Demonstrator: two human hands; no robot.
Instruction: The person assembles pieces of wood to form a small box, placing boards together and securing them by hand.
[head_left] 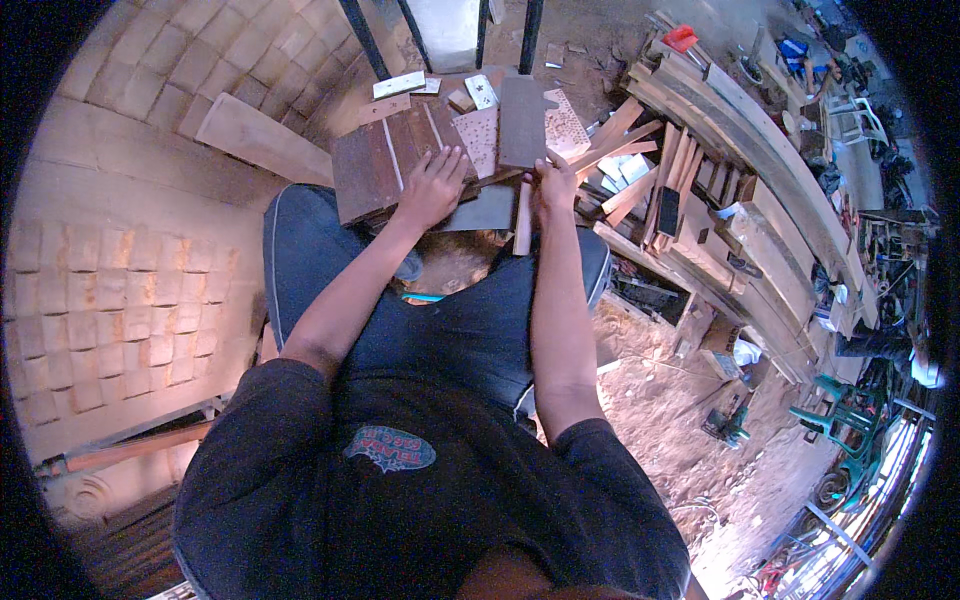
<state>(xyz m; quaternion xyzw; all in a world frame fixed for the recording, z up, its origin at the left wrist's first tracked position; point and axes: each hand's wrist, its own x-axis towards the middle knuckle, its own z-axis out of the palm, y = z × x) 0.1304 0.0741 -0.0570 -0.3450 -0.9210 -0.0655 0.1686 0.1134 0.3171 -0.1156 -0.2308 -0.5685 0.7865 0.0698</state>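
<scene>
Left hand [432,187] lies flat, fingers spread, on dark boards [385,165]; right hand [553,190] is closed around a pale stick [522,222]. Boards look stiff, heavy; grasp by the edges.

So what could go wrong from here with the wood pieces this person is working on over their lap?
1. The dark wooden boards look to rest on the knees, steadied only by the left hand; they might tip or slide off.
2. The right hand grips a pale wooden stick close to the left hand's fingers, so a slip could hurt them.
3. The stacked planks nearby lean loosely and might shift.
</scene>
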